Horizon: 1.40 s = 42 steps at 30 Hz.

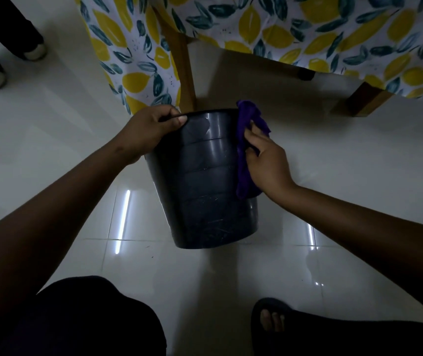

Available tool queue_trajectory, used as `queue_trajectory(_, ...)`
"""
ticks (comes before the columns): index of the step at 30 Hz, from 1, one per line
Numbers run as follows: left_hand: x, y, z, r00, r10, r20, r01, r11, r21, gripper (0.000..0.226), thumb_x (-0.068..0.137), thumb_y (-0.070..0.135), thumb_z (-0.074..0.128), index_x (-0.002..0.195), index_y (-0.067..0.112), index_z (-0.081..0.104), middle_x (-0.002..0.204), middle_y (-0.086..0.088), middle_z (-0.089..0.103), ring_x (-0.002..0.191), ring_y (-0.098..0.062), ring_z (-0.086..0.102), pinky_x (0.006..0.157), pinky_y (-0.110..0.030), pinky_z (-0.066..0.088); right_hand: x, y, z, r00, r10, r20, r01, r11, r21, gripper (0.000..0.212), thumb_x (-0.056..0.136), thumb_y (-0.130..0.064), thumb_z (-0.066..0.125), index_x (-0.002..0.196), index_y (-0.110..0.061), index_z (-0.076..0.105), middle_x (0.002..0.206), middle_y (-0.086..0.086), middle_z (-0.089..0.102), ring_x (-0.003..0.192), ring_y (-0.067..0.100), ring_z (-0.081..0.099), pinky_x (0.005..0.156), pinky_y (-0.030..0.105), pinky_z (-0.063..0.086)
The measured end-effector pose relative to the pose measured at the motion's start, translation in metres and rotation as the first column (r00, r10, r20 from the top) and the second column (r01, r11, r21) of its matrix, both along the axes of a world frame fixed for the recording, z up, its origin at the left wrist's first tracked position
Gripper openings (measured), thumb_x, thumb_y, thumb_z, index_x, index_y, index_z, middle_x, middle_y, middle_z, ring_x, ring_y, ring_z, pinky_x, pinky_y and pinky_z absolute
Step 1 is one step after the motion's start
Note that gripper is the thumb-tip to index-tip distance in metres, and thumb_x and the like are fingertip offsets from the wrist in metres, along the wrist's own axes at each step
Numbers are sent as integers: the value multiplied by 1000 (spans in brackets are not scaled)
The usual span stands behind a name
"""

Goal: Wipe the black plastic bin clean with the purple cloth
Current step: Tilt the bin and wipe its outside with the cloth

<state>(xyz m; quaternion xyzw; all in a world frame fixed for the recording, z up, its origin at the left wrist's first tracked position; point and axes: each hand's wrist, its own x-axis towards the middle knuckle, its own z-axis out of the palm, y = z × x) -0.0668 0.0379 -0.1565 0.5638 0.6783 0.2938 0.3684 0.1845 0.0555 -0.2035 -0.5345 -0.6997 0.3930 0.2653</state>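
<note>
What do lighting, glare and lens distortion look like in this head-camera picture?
Head view: dim overall, with the black bin underexposed; strip-light glare streaks the glossy floor tiles; the wide-angle lens bends the edges; purple cloth and lemon-print tablecloth are reasonably sharp.

- Black plastic bin: glossy, ribbed wall, scuffed near the base; tilted, mouth turned away.
- Purple cloth: crumpled, lying down the bin's right outer wall from the rim.

Floor: glossy white tiled floor filled the frame.
Centre: round black plastic bin stood tilted.
Top: brown wooden table legs.
Upper left: pale shoes.
Lower right: dark sandal.
</note>
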Motion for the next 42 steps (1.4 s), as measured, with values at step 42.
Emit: queue_trajectory(42,-7,-23,-21,867,347,358,-344,936,-74,25,89,24,68,67,18,58,51,14,58,50,2,52,48,-10,38,8,0,-15,998,8,63,-4,998,-58,47,90,-2,45,133,-20,50,148,1,38,136,15,35,109,14,18)
